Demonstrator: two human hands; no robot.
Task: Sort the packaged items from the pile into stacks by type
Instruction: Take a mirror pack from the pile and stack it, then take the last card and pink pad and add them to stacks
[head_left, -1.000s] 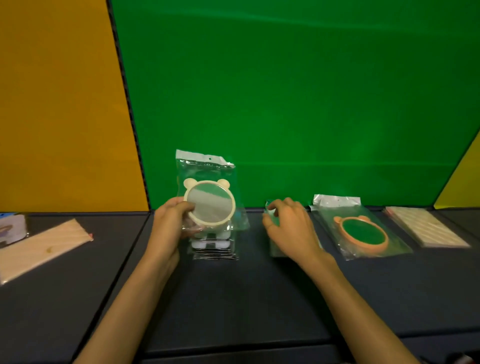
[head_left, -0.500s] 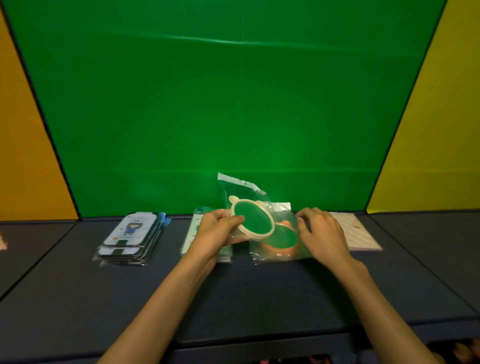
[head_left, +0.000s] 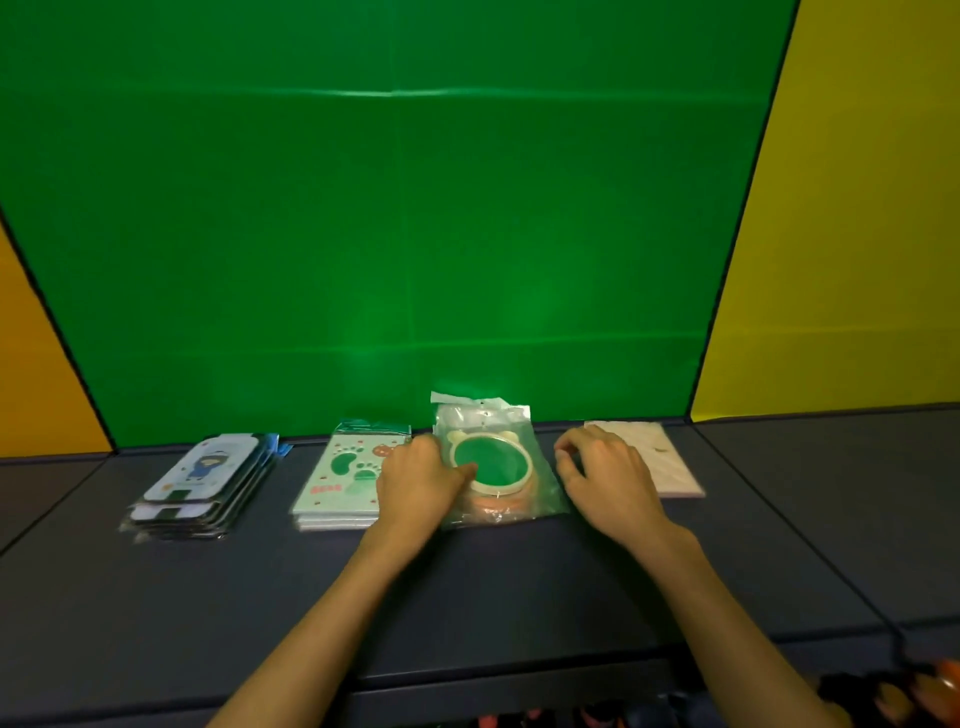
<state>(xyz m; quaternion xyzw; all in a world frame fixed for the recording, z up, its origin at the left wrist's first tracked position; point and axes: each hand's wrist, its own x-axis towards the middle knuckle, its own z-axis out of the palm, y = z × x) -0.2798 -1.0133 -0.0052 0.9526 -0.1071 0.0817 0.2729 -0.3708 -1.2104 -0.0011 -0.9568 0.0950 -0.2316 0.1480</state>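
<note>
A cream bear-eared round mirror in a clear bag (head_left: 491, 460) lies on top of an orange one (head_left: 496, 506), forming a small stack at the table's middle. My left hand (head_left: 418, 480) rests on the bag's left edge, thumb on the mirror's rim. My right hand (head_left: 605, 470) hovers just right of the stack, fingers curled and apart, holding nothing. Left of the mirrors lies a stack of footprint-pattern packets (head_left: 345, 480). Further left sits a stack of phone-case packages (head_left: 205, 486). A pale flat packet (head_left: 657, 462) lies to the right, partly behind my right hand.
The dark grey table (head_left: 467, 597) runs up to a green backdrop (head_left: 415, 234), with orange and yellow panels at the sides. Dark and orange objects (head_left: 930, 686) show below the table's front edge at the lower right.
My left hand carried the cream mirror packet rightward from above the phone-case stack and laid it down on the orange mirror packet. My right hand let go of the orange packet and drew right.
</note>
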